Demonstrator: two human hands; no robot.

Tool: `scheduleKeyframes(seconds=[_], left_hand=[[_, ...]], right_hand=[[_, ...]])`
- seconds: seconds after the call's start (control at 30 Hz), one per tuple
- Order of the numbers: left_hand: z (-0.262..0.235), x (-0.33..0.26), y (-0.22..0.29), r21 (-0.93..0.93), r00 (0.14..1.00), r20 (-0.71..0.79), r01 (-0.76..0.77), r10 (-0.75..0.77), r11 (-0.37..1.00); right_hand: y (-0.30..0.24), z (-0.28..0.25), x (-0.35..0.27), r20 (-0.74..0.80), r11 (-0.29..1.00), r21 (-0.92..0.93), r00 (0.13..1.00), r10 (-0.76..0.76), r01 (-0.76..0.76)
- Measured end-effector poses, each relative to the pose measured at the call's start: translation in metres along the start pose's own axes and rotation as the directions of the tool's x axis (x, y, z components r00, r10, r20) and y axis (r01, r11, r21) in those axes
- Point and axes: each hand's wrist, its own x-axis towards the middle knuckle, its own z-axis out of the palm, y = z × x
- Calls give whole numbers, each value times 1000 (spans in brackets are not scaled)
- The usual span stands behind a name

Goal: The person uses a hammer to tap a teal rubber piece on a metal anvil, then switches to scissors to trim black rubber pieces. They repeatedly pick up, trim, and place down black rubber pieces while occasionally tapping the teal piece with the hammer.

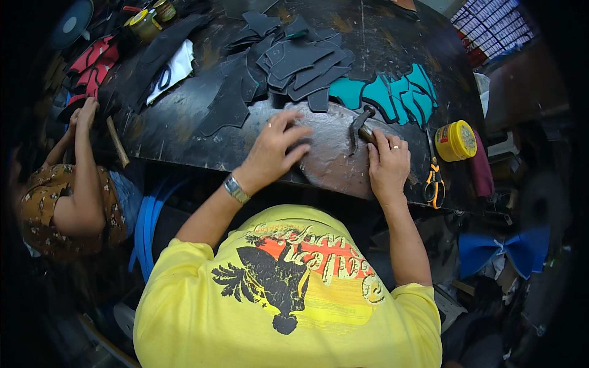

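Observation:
My right hand [390, 164] grips the handle of a hammer [367, 132]. The hammer's dark metal head rests over a brown, worn slab [331, 150] with a rounded edge, on the dark table. Over the slab's left side hovers my left hand [276, 150], slightly blurred, its fingers apart and holding nothing. Beyond it lies a heap of dark grey cut pieces [300, 64], flat and curved in outline. Several teal cut pieces with dark edges [392, 95] overlap in a row behind the hammer.
Right of my right hand are orange-handled scissors [434, 181] and a yellow tub [455, 141]. A co-worker's hands [83, 116] are at the table's left, near red pieces [95, 64] and a stick [118, 142]. White sheets [172, 72] and jars [144, 26] lie farther back.

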Motion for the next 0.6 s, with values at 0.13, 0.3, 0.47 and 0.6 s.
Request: scheduleKeyframes(seconds=[0.13, 0.3, 0.47, 0.6], left_hand=[[5, -42, 6, 80, 994, -104, 48, -40, 996], [15, -51, 8, 183, 992, -125, -5, 28, 983], [18, -49, 9, 225, 988, -139, -34, 67, 974], [19, -49, 7, 226, 985, -150, -54, 89, 973]], right_hand=[[1, 2, 1, -1, 1000, -16, 1000, -9, 9], [2, 3, -2, -4, 1000, 0, 1000, -16, 16], [2, 2, -2, -30, 1000, -14, 999, -23, 23], [1, 4, 0, -24, 1000, -26, 1000, -13, 13]])
